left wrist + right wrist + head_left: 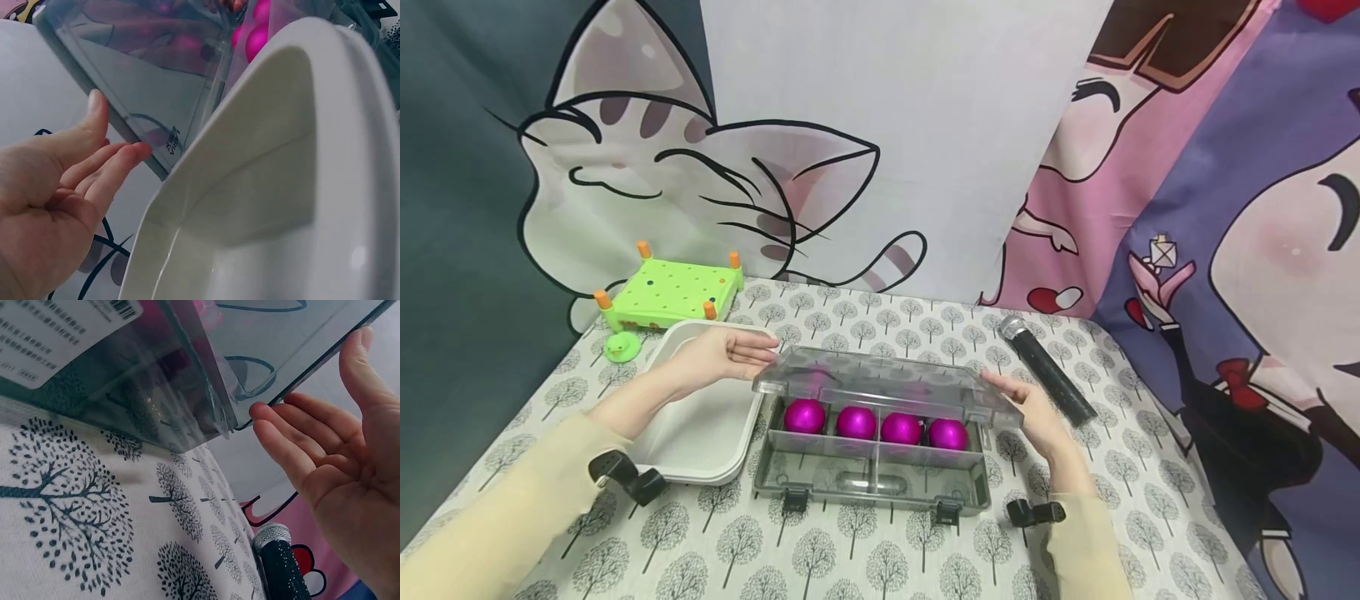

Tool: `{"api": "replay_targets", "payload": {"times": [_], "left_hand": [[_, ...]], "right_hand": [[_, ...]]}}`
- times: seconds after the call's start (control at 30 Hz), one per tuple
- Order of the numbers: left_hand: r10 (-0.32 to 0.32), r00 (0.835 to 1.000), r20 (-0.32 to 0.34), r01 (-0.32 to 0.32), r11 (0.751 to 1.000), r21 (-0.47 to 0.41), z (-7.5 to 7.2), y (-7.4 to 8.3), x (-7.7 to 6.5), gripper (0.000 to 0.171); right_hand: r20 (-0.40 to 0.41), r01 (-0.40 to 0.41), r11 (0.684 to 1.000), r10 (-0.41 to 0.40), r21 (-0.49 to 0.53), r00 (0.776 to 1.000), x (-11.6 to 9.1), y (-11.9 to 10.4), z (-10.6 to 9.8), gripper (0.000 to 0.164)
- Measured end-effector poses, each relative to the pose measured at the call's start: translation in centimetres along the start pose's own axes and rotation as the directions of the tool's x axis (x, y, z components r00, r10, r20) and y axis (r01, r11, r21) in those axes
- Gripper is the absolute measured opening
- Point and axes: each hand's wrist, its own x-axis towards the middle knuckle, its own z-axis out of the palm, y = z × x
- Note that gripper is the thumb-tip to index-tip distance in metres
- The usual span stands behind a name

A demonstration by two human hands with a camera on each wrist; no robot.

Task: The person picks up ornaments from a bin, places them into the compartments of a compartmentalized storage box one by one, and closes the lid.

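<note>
A transparent grey plastic storage box (820,473) with divided compartments sits in front of me, its hinged lid (880,379) partly raised and tilted over the back row. Several shiny magenta balls (855,422) lie side by side in that row; the front compartments hold none. My left hand (718,358) is at the lid's left end, with thumb and fingertips against its edge in the left wrist view. At the opposite end, my right hand (1033,412) touches the lid's edge with extended fingers and thumb. Two dark latches (795,500) hang at the box's front.
Left of the box stands a white plastic basin (696,429), under my left forearm. Behind it are a green toy table (673,292) with orange leg ends upward and a green rubber duck (622,346). A black microphone (1048,371) lies to the right on the tree-patterned tablecloth (887,558).
</note>
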Motion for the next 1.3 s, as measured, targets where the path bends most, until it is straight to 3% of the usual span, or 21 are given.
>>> {"api": "replay_targets", "payload": {"times": [0.23,0.47,0.7,0.97,1.3], "left_hand": [[-0.012,0.999,0.046,0.01,1.0,0.027,0.4,0.4,-0.8,0.054],[-0.029,0.994,0.101,0.028,0.999,0.015,0.8,0.6,-1.1,0.05],[-0.015,0.99,0.139,0.012,1.0,0.018,1.1,0.8,-1.3,0.049],[-0.054,0.985,0.164,0.046,0.998,0.051,1.2,1.3,-1.2,0.051],[-0.066,0.98,0.186,0.064,0.998,0.013,1.3,1.6,-1.0,0.05]], "right_hand": [[0.083,0.101,0.99,-0.11,0.097,0.991,-0.1,0.4,-0.2,0.049],[0.175,0.196,0.976,-0.21,0.096,0.962,-0.4,0.6,-0.3,0.051],[0.16,0.187,0.973,-0.207,0.133,0.965,-0.8,0.4,0.0,0.048],[0.15,0.162,0.981,-0.177,0.107,0.973,-1.1,0.3,-0.1,0.048],[0.136,0.129,0.989,-0.139,0.077,0.981,-1.2,0.2,0.1,0.049]]}}
